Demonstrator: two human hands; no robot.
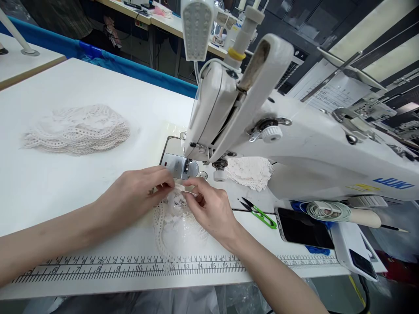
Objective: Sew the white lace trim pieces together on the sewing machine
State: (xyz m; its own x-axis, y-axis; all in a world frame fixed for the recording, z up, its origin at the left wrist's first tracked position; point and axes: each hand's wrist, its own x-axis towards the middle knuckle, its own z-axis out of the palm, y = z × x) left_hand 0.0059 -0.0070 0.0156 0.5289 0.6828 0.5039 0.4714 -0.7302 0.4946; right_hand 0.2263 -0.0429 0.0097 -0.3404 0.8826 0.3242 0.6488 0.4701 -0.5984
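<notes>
Just in front of the sewing machine's (209,100) needle and presser foot (187,168), both my hands pinch a piece of white lace (178,205). My left hand (147,185) grips its left side between thumb and fingers. On the other side, my right hand (207,205) has thumb and forefinger closed on the lace edge. The scalloped trim hangs down over the table toward the printed ruler (137,268). Exactly how the layers lie between my fingertips is hard to make out.
A stack of lace pieces (78,128) lies at the left, another lace pile (250,172) behind the needle under the machine arm. Green thread snips (260,213), a black phone (304,227), a coil of elastic (327,211) and a white device (352,248) sit at the right.
</notes>
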